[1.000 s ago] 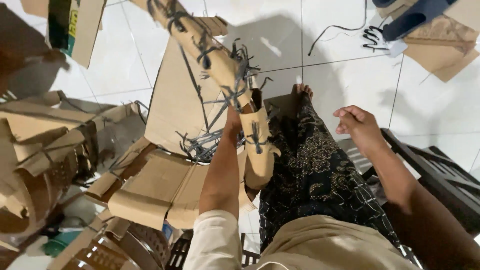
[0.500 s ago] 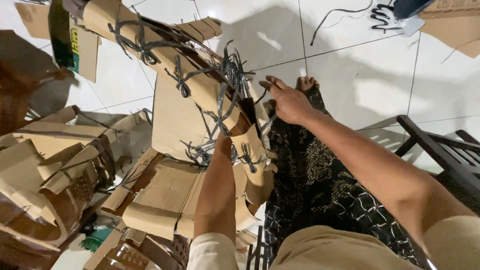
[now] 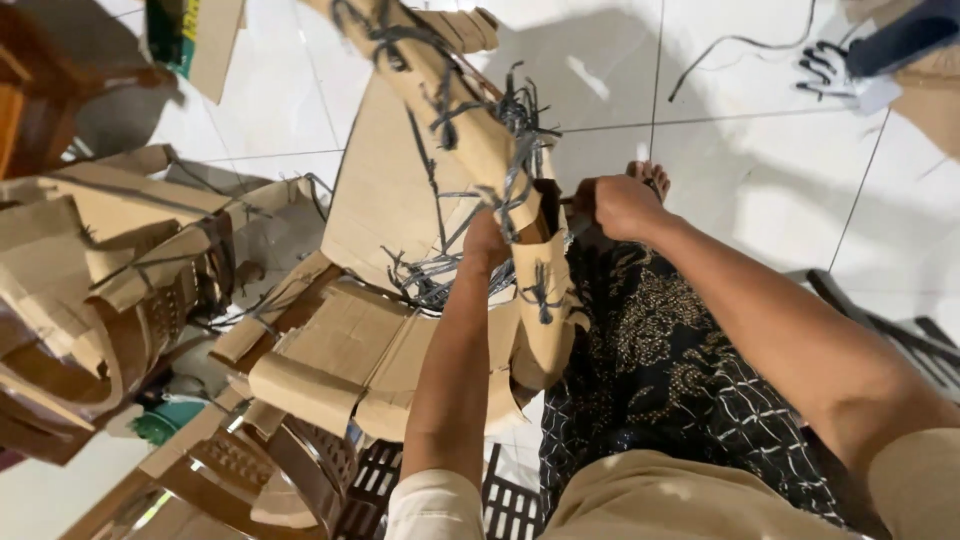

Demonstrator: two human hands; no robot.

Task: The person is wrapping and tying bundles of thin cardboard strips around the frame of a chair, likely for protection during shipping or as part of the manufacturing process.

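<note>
Since half a second ago our right hand (image 3: 622, 205) has drawn in from an open reach and now sits closed just right of the long cardboard piece (image 3: 470, 130), fingers curled around dark strands of the grey strapping (image 3: 520, 120) that laces it. Our left hand (image 3: 487, 243) has stayed where it was, clenched on the lower part of the same cardboard piece, just below the tangle of strapping; how tightly it grips we cannot tell, since the cardboard hides the fingertips.

The cardboard piece is plain brown corrugated board, folded into a long angular limb that slants up and away from our hands, bound with frayed, flat grey strips. Below and to its left lie more folded cardboard sections (image 3: 330, 350), boxy and layered, and further left a heap of curled cardboard shapes (image 3: 90, 290). Right of the cardboard piece a dark patterned cloth (image 3: 680, 370) covers our legs, a bare foot (image 3: 650, 178) showing at its far end.

Everything rests on a glossy white tiled floor (image 3: 760, 150) with thin grout lines; beyond the cardboard piece, loose black cord (image 3: 730, 55) trails across the tiles
</note>
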